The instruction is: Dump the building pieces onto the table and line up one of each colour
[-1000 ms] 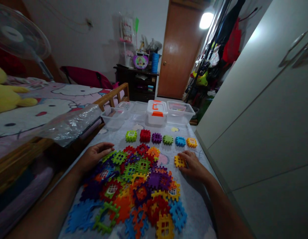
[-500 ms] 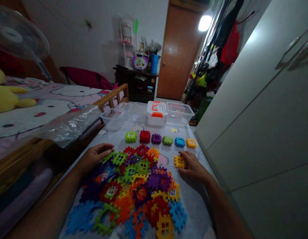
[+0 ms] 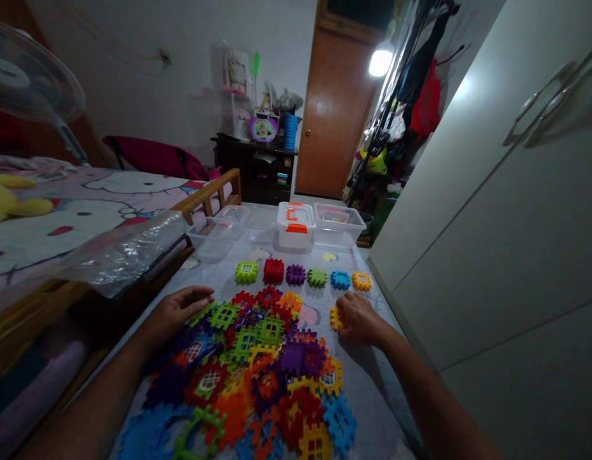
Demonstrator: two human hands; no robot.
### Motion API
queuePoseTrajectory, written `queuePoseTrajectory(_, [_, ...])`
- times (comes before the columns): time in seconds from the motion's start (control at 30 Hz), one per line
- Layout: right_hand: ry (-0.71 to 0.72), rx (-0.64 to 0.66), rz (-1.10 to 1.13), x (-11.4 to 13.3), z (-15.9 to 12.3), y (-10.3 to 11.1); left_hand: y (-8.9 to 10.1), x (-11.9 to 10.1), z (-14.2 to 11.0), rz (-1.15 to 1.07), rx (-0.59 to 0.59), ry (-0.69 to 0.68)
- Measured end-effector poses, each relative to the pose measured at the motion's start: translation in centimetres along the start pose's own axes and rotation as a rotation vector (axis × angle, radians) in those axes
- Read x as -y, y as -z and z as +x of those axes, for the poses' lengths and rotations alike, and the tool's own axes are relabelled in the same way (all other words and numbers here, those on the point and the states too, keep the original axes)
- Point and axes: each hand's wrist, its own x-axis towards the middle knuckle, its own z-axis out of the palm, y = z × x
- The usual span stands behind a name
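Note:
My right hand [image 3: 360,319] is at the right of the pile, its fingers closed around a small yellow interlocking plastic tile [image 3: 336,318] that looks tilted on edge and partly hidden. My left hand [image 3: 178,313] lies open at the pile's upper left edge, its fingertips near a green tile [image 3: 223,315]. The heap of waffle-shaped tiles [image 3: 271,377] in green, red, purple, orange, blue and yellow fills the near table. Beyond it stands a straight row of several single tiles [image 3: 303,276].
Transparent plastic boxes [image 3: 336,225] and a white box with orange handles [image 3: 296,225] stand at the table's far end. A crumpled plastic sheet [image 3: 126,255] overhangs the left edge, above a bed [image 3: 85,217]. A white wardrobe [image 3: 492,223] runs along the right edge.
The yellow tile now looks narrower under my right hand, turned up on edge. The whole view has shifted slightly, and my left hand has barely moved.

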Motion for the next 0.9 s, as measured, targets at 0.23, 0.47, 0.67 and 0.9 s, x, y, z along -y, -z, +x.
queuePoseTrajectory(0.23, [-0.11, -0.127, 0.014, -5.5, 1.8, 3.2, -0.1, -0.4, -0.1, -0.048, -0.02, 0.014])
queuePoseTrajectory(0.47, [-0.22, -0.073, 0.018, -10.8, 5.4, 4.6, -0.1, -0.4, -0.1, -0.051, -0.033, 0.032])
queuePoseTrajectory(0.67, [-0.222, 0.007, 0.021, -11.6, 6.3, 3.7, 0.0, -0.2, -0.3, -0.023, -0.022, 0.04])
queuePoseTrajectory(0.9, [-0.224, 0.018, 0.023, -11.9, 6.2, 3.3, -0.2, -0.8, -0.6, -0.01, -0.026, 0.029])
